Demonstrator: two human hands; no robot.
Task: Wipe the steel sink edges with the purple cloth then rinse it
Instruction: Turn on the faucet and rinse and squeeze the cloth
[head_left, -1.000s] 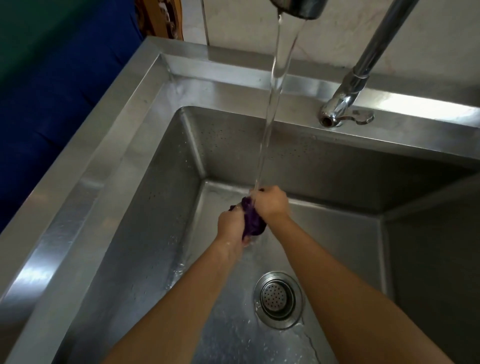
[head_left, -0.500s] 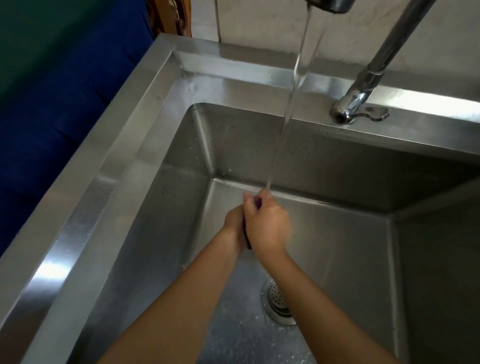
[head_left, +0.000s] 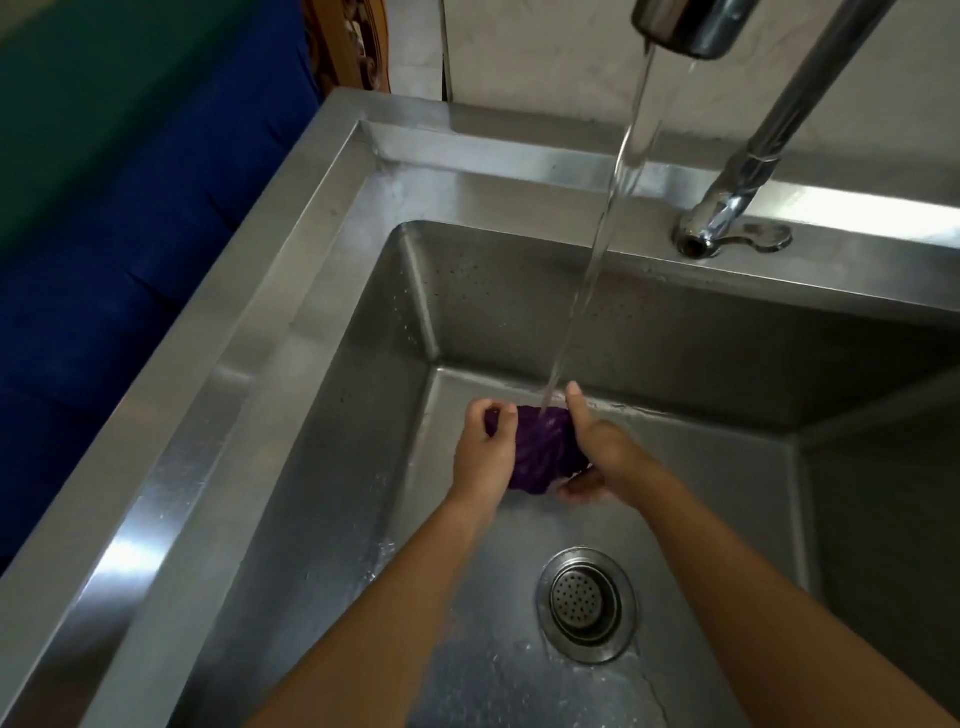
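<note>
Purple cloth (head_left: 543, 449) bunched between both hands under faucet (head_left: 685, 26) stream

No readable text in view.

No letters, labels, brand marks, numbers or signs could be read on any surface in the head view.
</note>
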